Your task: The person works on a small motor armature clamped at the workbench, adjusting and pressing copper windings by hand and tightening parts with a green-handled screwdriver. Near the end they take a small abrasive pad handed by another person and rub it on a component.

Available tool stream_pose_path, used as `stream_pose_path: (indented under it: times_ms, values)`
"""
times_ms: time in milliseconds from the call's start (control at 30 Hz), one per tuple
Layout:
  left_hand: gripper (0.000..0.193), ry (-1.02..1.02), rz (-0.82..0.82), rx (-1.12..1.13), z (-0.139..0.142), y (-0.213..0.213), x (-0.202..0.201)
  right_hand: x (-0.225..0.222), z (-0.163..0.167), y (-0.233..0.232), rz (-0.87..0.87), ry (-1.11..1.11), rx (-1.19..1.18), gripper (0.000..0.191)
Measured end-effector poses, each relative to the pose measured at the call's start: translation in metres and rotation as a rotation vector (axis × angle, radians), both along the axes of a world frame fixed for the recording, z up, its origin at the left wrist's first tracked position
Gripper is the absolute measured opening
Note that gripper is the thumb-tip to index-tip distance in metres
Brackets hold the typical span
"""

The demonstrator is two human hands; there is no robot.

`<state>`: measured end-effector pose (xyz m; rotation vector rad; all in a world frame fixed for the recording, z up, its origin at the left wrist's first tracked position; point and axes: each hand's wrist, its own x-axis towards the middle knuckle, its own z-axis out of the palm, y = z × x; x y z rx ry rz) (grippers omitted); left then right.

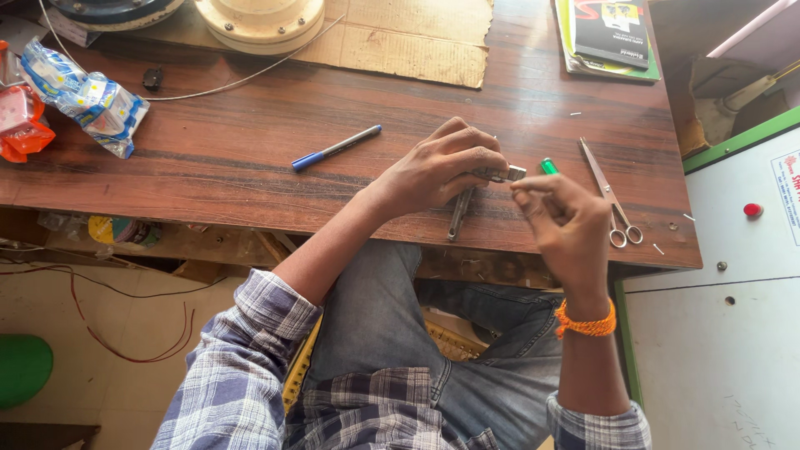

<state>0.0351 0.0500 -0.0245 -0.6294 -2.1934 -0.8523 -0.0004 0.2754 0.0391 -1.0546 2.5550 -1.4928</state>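
Note:
My left hand [442,171] grips a small flat metal piece [504,174] over the front of the wooden table [250,158]. My right hand [567,225], with an orange thread band at the wrist, meets it from the right, thumb and forefinger pinched at the piece's end. A grey metal tool [459,215] lies on the table just under my left hand. A green-capped object [548,166] pokes out behind my right fingers.
Scissors [610,196] lie right of my hands, a blue-capped pen [336,147] to the left. Plastic packets [87,96] sit far left; cardboard [400,33], round cream housings and a booklet [608,33] at the back. A white cabinet [733,275] stands on the right.

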Motion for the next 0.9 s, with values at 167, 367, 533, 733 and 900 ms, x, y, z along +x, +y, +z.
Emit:
stream_pose_path:
  times_ms: [167, 367, 533, 733, 900]
  values:
    - [0.07, -0.13, -0.037, 0.126, 0.006, -0.001, 0.005, -0.018, 0.011, -0.006, 0.076, -0.33, -0.171, 0.01]
    - [0.083, -0.18, -0.047, 0.163, 0.012, -0.001, 0.011, -0.015, 0.004, -0.005, 0.09, -0.363, -0.187, 0.01]
    - [0.083, -0.136, -0.042, 0.128, 0.012, -0.002, 0.008, -0.003, -0.004, -0.002, 0.047, -0.23, -0.227, 0.01]
    - [0.08, -0.188, -0.037, 0.104, 0.013, -0.001, 0.009, 0.004, -0.003, -0.006, 0.039, -0.138, -0.103, 0.011]
    - [0.074, -0.151, -0.046, 0.117, 0.013, -0.002, 0.01, 0.004, -0.005, -0.008, 0.06, -0.112, 0.03, 0.015]
